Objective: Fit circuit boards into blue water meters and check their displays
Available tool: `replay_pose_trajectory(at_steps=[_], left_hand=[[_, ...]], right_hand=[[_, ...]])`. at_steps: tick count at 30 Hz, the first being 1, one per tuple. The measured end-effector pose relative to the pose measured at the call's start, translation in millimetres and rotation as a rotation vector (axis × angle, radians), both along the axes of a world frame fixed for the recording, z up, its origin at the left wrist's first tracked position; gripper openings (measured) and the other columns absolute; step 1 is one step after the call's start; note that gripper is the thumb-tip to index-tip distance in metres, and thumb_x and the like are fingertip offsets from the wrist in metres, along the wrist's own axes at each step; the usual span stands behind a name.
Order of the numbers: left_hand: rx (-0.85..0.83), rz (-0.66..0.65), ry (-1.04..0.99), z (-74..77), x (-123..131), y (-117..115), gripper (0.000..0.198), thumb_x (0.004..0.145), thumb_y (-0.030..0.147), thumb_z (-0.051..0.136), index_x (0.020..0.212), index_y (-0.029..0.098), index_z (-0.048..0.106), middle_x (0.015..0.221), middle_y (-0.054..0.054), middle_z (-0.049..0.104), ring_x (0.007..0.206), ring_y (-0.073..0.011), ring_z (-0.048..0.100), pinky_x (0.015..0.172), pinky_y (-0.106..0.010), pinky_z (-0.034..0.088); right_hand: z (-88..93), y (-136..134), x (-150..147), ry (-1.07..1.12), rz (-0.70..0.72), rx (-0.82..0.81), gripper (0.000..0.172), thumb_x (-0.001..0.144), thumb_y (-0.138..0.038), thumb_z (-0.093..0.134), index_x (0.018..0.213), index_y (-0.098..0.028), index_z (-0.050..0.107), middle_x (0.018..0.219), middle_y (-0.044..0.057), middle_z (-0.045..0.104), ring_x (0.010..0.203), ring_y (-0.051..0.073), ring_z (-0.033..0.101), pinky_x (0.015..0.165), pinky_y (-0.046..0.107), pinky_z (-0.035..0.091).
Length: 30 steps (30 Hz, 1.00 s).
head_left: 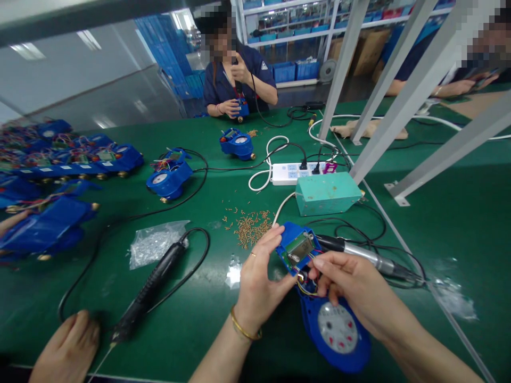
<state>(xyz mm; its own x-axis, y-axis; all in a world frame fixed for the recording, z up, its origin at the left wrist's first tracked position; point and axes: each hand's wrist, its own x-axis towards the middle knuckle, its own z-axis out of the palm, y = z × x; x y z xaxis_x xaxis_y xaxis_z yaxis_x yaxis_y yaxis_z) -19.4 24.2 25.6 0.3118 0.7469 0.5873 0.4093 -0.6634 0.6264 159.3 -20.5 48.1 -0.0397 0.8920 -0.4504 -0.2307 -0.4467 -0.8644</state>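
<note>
My left hand [257,282], with a gold bangle at the wrist, grips the blue display housing [288,239] of a water meter by its left edge. A green circuit board with a grey screen [300,251] sits in that housing. The meter's round dial [338,327], with red pointers, lies below, nearer to me. My right hand [351,287] is closed, its thumb and forefinger pinching thin wires [312,259] at the board's lower right edge. More coloured wires hang between housing and dial, partly hidden by the right fingers.
Loose brass screws [253,229] lie ahead of my hands. An electric screwdriver [375,258], a turquoise box [329,194] and a power strip [295,174] stand to the right. Left are a black screwdriver [151,282], a bag [155,244], several meters and a neighbour's hand [67,346]. Another person [239,74] works opposite.
</note>
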Motion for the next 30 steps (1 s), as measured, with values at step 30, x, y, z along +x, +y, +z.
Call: replay_pose_trajectory(at_steps=[30], left_hand=[[-0.056,-0.043,-0.052,-2.5,-2.2,-0.9,0.056,0.075,0.022,0.080,0.122,0.018,0.050,0.129,-0.016,0.063,0.126,-0.0259,0.058,0.106,-0.047,0.052]], right_hand=[[3.5,-5.9,-0.9,0.023,-0.104,-0.040,0.043,0.060,-0.053,0.087,0.071,-0.014,0.073,0.065,0.004,0.067,0.055,0.010,0.061,0.052,0.016,0.051]])
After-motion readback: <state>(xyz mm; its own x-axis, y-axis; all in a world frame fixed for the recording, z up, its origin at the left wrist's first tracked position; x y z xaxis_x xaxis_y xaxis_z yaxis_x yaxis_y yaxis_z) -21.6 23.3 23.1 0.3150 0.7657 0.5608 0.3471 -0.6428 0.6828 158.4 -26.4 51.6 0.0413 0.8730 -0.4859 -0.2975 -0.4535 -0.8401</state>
